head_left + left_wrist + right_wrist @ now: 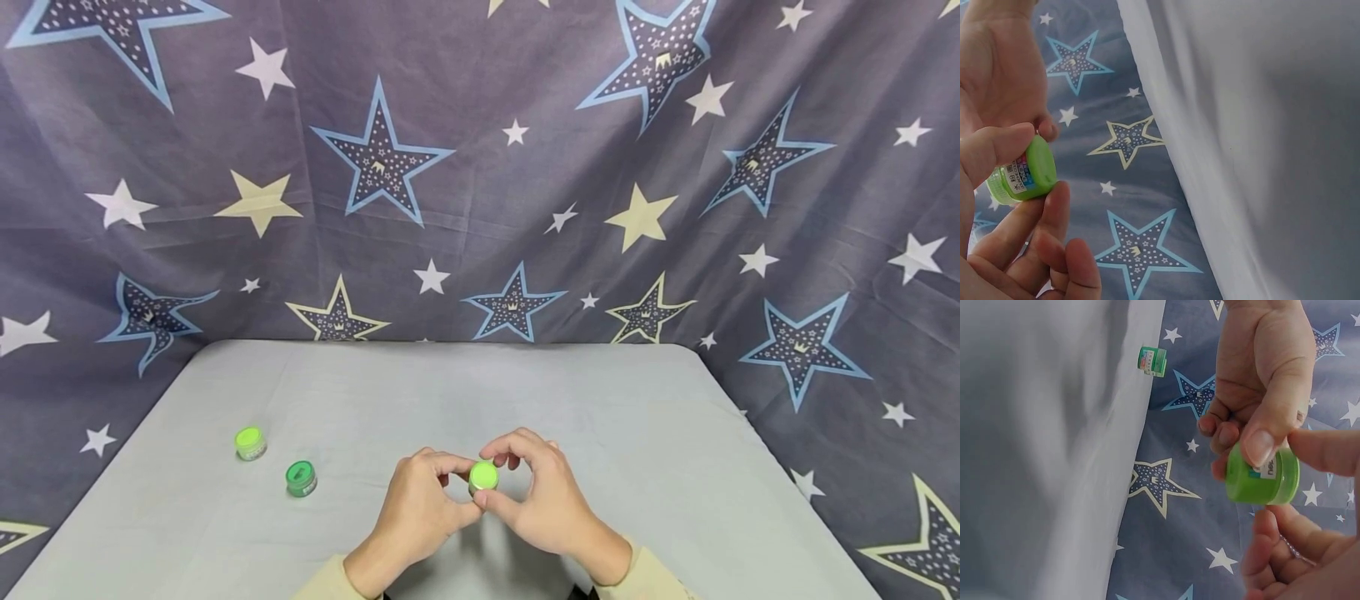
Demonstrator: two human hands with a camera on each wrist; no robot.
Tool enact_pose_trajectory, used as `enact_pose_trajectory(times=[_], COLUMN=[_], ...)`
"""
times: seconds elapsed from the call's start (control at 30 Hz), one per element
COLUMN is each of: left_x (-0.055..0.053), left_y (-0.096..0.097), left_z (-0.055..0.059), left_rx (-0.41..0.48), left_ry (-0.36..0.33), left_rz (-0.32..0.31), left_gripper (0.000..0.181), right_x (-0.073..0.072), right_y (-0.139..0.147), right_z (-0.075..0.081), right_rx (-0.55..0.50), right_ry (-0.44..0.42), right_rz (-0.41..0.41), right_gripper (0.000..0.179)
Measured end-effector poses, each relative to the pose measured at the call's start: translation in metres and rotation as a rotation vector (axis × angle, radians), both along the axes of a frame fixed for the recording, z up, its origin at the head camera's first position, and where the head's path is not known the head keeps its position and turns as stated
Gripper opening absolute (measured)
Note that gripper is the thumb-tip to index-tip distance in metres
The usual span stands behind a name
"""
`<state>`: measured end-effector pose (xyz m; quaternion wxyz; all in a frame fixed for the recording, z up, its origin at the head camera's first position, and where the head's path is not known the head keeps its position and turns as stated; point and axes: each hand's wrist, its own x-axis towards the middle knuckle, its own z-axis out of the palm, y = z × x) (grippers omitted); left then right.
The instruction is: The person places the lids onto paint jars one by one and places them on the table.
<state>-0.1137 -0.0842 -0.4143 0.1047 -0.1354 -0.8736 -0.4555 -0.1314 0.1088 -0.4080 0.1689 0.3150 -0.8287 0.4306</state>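
Observation:
Between my two hands, above the near part of the table, is a small light green paint jar (483,477) with a printed label. My left hand (422,507) pinches it, thumb on one side and index finger on the other, as the left wrist view shows. From the other side my right hand (546,497) holds the same jar with thumb and index finger, its other fingers loosely bent. In the right wrist view the left thumb lies across the jar's label (1267,469). Fingers hide part of the jar.
A light green-lidded jar (251,443) and a dark green-lidded jar (302,478) stand on the left of the grey-covered table (600,400). A dark curtain (465,208) with stars hangs behind and beside it.

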Motion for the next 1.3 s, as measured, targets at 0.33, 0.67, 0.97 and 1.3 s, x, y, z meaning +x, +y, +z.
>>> enact_pose_trajectory(times=[0.33,0.67,0.97,1.3], left_x=[0.0005,0.0008,0.0018,0.002], left_y=[-0.0016,-0.001,0.0017,0.0022], left_z=[0.0014,0.0016,0.001,-0.0006], left_rx=[0.006,0.008,0.001,-0.004], left_ry=[-0.005,-0.014,-0.01,0.009], left_rz=[-0.014,-0.006,0.02,0.013], left_gripper=[0.024,0.025,0.026,0.025], right_x=[0.0017,-0.0005,0.002,0.0033], right_y=[0.0023,0.002,-0.0014,-0.006], right_z=[0.0068,0.0042,0.0007,-0.0029], right_rx=[0.01,0.002,-0.02,-0.038], right_ry=[-0.041,-0.046,-0.055,-0.056], right_rz=[0.094,0.028,-0.053,-0.088], right_gripper=[0.043,0.032,0.032,0.038])
